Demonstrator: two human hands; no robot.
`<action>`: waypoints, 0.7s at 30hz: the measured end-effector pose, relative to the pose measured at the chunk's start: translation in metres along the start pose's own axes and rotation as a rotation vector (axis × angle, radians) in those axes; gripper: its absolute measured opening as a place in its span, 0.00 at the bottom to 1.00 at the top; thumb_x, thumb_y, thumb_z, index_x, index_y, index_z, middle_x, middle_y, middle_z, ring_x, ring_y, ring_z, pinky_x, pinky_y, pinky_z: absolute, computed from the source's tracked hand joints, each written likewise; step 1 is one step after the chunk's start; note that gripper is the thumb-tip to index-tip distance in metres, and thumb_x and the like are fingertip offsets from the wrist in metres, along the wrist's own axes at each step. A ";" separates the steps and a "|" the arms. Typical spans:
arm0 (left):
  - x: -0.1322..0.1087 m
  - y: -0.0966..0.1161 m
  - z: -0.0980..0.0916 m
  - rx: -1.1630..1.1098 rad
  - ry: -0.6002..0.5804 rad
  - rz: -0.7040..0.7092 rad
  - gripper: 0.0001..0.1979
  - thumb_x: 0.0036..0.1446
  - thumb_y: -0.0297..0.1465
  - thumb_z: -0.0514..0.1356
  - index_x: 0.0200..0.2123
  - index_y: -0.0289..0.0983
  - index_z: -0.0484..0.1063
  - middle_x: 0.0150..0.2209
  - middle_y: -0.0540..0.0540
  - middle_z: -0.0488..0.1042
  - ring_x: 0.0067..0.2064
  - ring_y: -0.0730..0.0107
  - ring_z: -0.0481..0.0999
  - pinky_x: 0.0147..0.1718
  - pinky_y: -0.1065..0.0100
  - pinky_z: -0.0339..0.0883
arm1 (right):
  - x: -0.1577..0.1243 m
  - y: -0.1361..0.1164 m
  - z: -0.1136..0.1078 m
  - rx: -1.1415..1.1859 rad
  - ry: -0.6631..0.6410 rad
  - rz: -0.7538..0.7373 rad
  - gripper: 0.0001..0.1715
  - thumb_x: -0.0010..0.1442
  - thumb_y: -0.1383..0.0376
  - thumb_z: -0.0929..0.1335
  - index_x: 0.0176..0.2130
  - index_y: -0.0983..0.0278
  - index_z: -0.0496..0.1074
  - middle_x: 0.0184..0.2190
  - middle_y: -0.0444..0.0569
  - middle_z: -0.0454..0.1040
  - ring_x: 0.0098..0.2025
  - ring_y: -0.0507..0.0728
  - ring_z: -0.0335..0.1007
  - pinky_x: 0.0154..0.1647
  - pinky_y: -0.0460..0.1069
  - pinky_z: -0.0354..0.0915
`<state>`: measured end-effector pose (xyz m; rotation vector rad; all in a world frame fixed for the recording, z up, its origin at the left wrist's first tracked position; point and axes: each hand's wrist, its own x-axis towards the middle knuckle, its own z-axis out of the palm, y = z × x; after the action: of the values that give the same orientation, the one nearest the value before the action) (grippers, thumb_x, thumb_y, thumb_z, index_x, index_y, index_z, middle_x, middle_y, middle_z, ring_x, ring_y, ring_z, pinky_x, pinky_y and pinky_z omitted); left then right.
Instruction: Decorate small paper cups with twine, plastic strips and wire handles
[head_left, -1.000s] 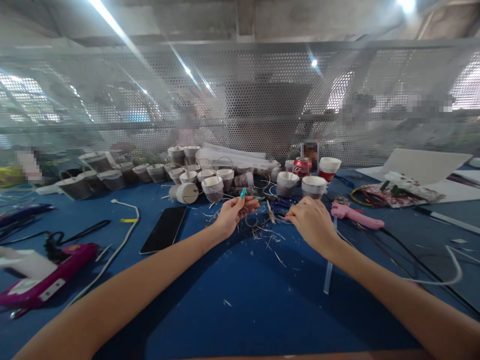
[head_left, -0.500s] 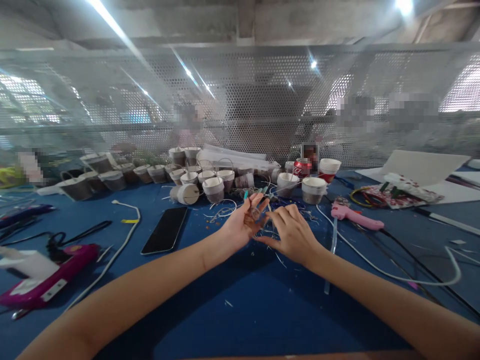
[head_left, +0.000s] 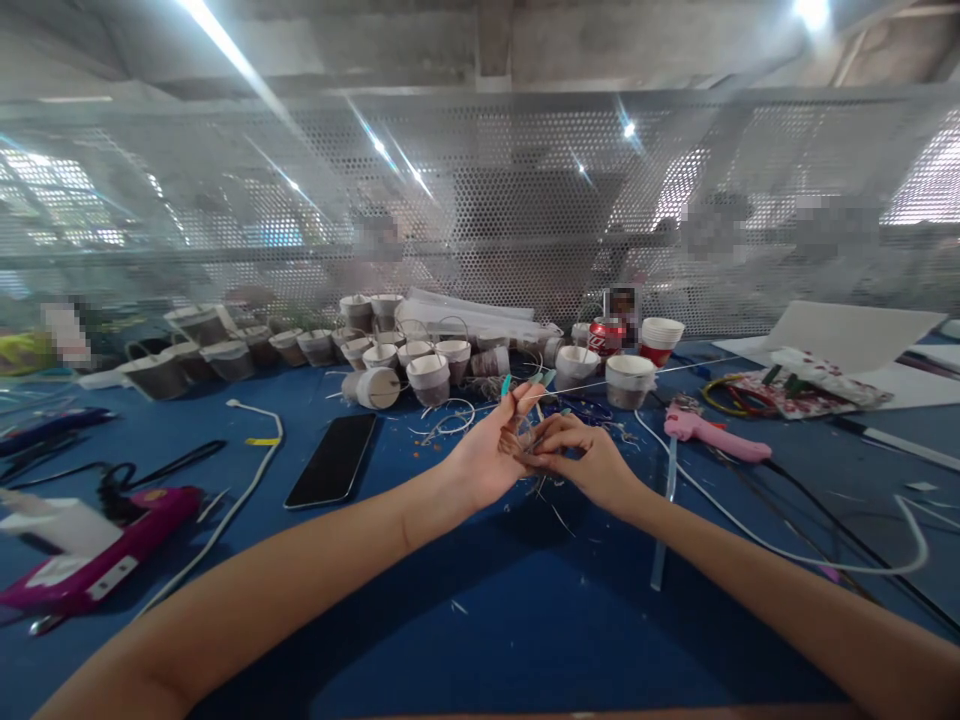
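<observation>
Near the middle of the blue table point(head_left: 480, 620), my left hand point(head_left: 499, 450) is turned palm up, its fingers closed round a thin white strand point(head_left: 592, 387) that stretches off to the right. My right hand point(head_left: 585, 455) meets it with thumb and fingertips pinched together; what lies between those fingertips is too small to make out. Long teal nails show on my left hand. Small white pails point(head_left: 428, 380) with wire handles stand behind, and a white pail point(head_left: 628, 380) is just beyond my right hand.
A black phone point(head_left: 331, 462) lies left of my forearm. Further left is a magenta power strip point(head_left: 112, 560). On the right are a pink glue gun point(head_left: 716, 436), a clear glue stick point(head_left: 660, 540) and a white cable point(head_left: 810, 563). A red can point(head_left: 606, 337) stands behind.
My right hand has come down and in against my left, its fingers now pinched. My left fingers have curled and shifted slightly right, and the strand now extends to the right.
</observation>
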<state>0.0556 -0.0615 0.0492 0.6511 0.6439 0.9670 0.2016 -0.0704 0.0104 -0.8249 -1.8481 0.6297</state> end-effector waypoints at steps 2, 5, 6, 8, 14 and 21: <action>-0.001 0.003 0.000 0.010 -0.021 0.001 0.14 0.60 0.40 0.47 0.45 0.49 0.68 0.58 0.56 0.60 0.47 0.61 0.71 0.40 0.52 0.69 | 0.001 0.000 -0.002 0.021 0.019 0.000 0.05 0.52 0.65 0.69 0.26 0.63 0.74 0.31 0.47 0.73 0.38 0.54 0.68 0.38 0.49 0.64; 0.002 0.012 -0.004 0.004 -0.027 0.042 0.14 0.60 0.39 0.47 0.44 0.48 0.69 0.58 0.55 0.60 0.52 0.57 0.67 0.46 0.43 0.62 | 0.002 0.001 -0.008 -0.090 0.095 0.020 0.06 0.52 0.63 0.69 0.26 0.63 0.74 0.27 0.46 0.70 0.31 0.52 0.66 0.32 0.48 0.62; 0.004 0.016 -0.006 -0.001 -0.013 0.075 0.14 0.60 0.39 0.48 0.44 0.48 0.69 0.58 0.54 0.61 0.53 0.57 0.66 0.48 0.40 0.59 | 0.003 0.002 -0.011 -0.135 0.134 0.028 0.07 0.53 0.63 0.68 0.26 0.63 0.73 0.26 0.45 0.69 0.29 0.52 0.65 0.30 0.47 0.62; 0.009 0.025 -0.011 -0.026 0.019 0.154 0.13 0.61 0.38 0.48 0.43 0.49 0.69 0.56 0.54 0.64 0.55 0.57 0.64 0.50 0.35 0.52 | 0.004 0.004 -0.017 -0.228 0.214 0.038 0.10 0.54 0.62 0.67 0.25 0.64 0.73 0.25 0.45 0.67 0.26 0.51 0.63 0.27 0.47 0.60; 0.025 0.047 -0.028 -0.101 0.133 0.292 0.12 0.62 0.34 0.46 0.39 0.45 0.70 0.51 0.53 0.70 0.56 0.63 0.64 0.55 0.39 0.46 | 0.008 0.016 -0.034 -0.552 0.250 -0.007 0.12 0.57 0.62 0.63 0.26 0.65 0.69 0.26 0.47 0.65 0.28 0.53 0.62 0.30 0.49 0.61; 0.040 0.032 -0.046 0.218 0.191 0.496 0.11 0.59 0.32 0.52 0.30 0.35 0.71 0.36 0.44 0.77 0.46 0.67 0.73 0.53 0.58 0.57 | -0.003 0.013 -0.040 -0.826 0.604 -0.196 0.18 0.53 0.64 0.62 0.44 0.68 0.58 0.43 0.59 0.56 0.50 0.66 0.54 0.47 0.62 0.57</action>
<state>0.0207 -0.0033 0.0358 0.9452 0.7821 1.4442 0.2429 -0.0619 0.0148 -1.1704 -1.5556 -0.5223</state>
